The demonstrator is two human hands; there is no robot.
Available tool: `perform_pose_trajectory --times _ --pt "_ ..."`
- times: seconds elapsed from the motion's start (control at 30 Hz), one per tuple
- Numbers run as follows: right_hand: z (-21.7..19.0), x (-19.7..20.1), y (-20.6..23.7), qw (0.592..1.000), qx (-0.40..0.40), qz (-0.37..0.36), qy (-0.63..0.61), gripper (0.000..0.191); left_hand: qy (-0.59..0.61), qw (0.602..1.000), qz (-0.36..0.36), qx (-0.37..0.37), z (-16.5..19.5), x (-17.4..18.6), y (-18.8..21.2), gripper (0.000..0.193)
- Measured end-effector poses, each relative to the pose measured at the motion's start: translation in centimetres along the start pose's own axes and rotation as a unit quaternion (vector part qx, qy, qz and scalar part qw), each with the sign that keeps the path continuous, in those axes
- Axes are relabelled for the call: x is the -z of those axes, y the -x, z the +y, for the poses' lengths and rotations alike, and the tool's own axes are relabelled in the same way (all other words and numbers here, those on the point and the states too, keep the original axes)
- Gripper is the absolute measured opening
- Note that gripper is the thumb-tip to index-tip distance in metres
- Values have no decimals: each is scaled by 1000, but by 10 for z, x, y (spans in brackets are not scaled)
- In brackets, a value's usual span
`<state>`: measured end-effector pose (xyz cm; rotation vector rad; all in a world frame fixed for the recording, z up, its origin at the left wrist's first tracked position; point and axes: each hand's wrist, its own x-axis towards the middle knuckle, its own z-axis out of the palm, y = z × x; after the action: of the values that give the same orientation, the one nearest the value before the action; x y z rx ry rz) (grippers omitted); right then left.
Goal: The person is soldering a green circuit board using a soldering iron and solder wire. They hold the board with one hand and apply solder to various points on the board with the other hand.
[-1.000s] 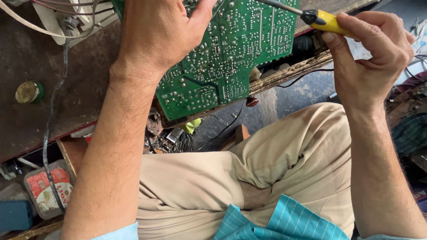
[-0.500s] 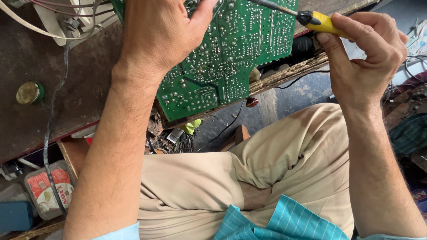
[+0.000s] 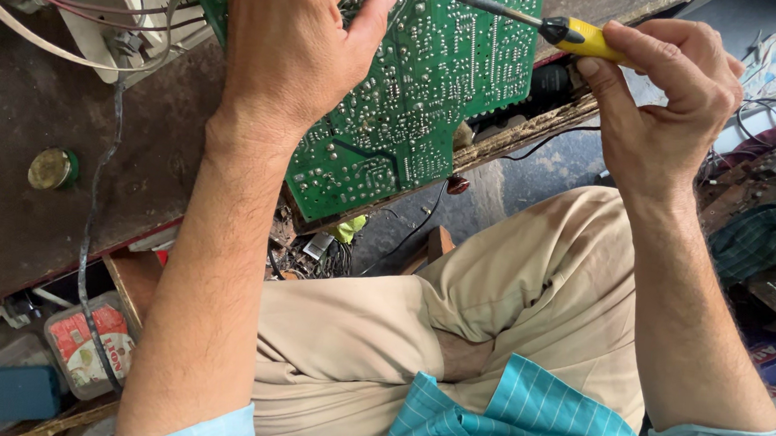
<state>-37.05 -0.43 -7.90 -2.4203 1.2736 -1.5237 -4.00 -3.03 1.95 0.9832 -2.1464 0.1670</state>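
Fingers pinch iron (rt hand).

We see the circuit board on the workbench, under the left hand. Right of that grip, the right hand holds the soldering iron, tip over the board. A small tin lies far left.

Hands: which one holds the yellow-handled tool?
The right hand. Its fingers pinch the yellow-handled soldering iron, whose metal shaft points at the green circuit board. The left hand holds no tool; it rests on the board.
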Motion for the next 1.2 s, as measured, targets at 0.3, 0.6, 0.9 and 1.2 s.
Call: perform_pose_trajectory --times 0.3,0.6,0.9,1.2 --pt "2 0 0 1000 2 1 -7 28 12 1000 7 0 -2 0 1 10" --pt "2 7 2 1000 -6 7 6 32 1 1000 4 0 -3 0 3 9" --pt "0 5 1 1000 4 2 25 29 2 1000 9 5 -1 -1 2 10" --pt "1 4 2 1000 -4 -2 17 31 15 1000 4 7 -1 0 2 10"
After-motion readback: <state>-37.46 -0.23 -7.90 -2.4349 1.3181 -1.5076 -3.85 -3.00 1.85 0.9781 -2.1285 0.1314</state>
